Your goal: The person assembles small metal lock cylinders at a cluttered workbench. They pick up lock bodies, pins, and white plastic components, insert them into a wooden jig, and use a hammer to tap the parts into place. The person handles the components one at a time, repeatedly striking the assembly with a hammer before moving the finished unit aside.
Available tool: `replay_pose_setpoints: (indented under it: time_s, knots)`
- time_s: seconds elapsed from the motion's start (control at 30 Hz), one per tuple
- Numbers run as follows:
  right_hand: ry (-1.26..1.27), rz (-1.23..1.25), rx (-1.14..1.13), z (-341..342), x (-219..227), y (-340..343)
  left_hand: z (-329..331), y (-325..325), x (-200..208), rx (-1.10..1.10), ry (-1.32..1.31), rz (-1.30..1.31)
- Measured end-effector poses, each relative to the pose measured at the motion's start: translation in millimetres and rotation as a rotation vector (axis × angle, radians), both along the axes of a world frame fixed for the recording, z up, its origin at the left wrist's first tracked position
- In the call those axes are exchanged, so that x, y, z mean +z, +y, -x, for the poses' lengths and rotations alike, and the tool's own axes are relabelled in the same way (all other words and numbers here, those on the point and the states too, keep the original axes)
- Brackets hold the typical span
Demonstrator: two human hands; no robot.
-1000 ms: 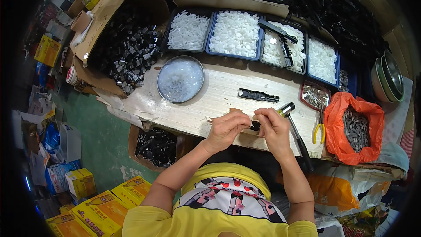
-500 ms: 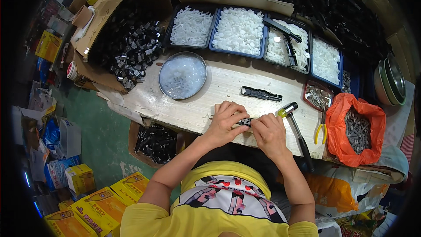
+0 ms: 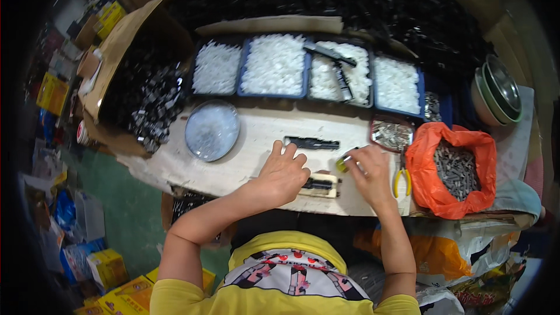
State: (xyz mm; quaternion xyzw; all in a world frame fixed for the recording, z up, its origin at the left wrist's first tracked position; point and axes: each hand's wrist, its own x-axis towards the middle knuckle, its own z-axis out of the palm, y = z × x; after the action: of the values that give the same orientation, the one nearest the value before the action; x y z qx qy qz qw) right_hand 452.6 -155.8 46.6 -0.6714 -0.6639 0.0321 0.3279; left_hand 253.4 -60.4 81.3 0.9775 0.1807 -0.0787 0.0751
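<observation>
Black part sits in the pale block, just right of the left hand's fingertips and, as I judge it, unfinished. I see the left hand over the block's left end, fingers bent and slightly spread; its underside is hidden, so I can't tell what it holds. The right hand's fingers curl loosely at the hammer; I can't tell whether they grip it. Beyond the fingers lies a second part, loose; I can't judge whether it's complete. Plenty of white pieces remain farther off.
</observation>
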Motion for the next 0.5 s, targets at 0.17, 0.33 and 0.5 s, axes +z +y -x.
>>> replay_pose_setpoints:
  time_s: [0.17,0.33,0.5]
  knots:
    - [-0.3,0.163,-0.349,-67.4,-10.0,6.7,-104.9,37.5,3.1,-0.014,-0.541,-0.056]
    - [-0.451,0.341,-0.421,-77.1,-14.3,29.4,-232.8,84.7,-17.3,0.1,-0.566,-0.221]
    - [-0.361,0.356,-0.31,-77.1,-13.1,33.8,-259.8,97.1,-23.4,0.037,-0.399,-0.206]
